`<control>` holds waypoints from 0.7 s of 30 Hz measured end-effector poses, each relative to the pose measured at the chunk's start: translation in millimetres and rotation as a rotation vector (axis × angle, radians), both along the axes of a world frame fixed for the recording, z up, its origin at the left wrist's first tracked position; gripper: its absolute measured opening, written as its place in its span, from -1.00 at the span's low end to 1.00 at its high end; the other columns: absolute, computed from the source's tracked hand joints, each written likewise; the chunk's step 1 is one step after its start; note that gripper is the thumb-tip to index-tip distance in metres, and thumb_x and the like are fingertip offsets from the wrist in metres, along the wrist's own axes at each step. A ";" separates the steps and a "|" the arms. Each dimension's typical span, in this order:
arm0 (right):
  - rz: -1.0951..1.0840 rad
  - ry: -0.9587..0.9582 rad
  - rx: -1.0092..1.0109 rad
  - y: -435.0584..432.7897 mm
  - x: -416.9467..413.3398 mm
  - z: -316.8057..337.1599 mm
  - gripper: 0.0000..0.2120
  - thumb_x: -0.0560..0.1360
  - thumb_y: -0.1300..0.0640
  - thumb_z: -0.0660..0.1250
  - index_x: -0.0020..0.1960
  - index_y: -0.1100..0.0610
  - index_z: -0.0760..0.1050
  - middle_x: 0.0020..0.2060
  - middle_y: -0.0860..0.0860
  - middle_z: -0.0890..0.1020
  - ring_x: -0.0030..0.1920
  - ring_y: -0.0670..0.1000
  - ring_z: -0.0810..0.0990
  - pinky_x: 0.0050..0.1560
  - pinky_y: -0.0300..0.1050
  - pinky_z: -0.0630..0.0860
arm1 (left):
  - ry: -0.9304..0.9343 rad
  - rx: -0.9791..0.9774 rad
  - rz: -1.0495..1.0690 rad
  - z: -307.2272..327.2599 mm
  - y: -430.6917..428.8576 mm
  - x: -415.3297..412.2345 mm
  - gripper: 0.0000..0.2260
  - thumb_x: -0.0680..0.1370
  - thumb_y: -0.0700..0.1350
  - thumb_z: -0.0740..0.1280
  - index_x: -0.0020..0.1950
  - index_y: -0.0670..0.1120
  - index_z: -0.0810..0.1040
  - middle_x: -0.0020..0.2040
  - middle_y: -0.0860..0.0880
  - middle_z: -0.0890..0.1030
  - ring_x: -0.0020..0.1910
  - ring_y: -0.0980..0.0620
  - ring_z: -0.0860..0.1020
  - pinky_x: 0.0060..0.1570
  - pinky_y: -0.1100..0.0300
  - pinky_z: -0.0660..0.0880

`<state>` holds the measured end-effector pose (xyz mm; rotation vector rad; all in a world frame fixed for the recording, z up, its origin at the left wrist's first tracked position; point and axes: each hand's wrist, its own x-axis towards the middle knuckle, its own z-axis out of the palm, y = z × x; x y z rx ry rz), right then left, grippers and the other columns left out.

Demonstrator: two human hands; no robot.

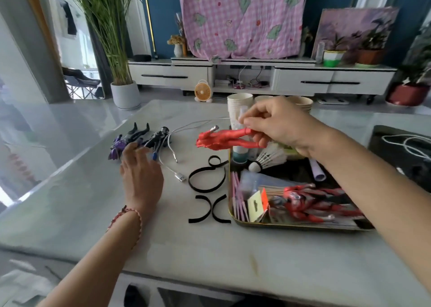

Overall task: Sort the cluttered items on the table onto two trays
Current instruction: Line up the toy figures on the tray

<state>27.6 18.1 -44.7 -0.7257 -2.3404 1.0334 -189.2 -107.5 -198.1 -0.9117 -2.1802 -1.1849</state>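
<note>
My right hand grips a red toy figure by its legs and holds it in the air over the left edge of a dark tray. In the tray lie another red figure, a shuttlecock, pink sticks and small packets. My left hand rests on the table with spread fingers, its tips touching a purple figure and a black figure. A white cable and black straps lie between the hands.
Stacked paper cups stand behind the tray. A second dark tray with a white cord sits at the far right. The table's front edge runs close to me. A potted plant stands on the floor beyond the table.
</note>
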 end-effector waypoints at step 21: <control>-0.284 -0.373 0.336 85.6 143.8 -97.8 -0.82 0.53 0.19 0.30 0.02 0.01 0.64 0.04 0.03 0.62 0.05 0.03 0.57 0.15 -0.06 0.46 | -0.056 -0.607 -0.831 50.2 78.4 173.3 -0.62 0.65 0.01 -0.02 0.42 0.01 0.34 0.39 0.20 0.29 0.33 0.31 0.21 0.24 0.54 0.03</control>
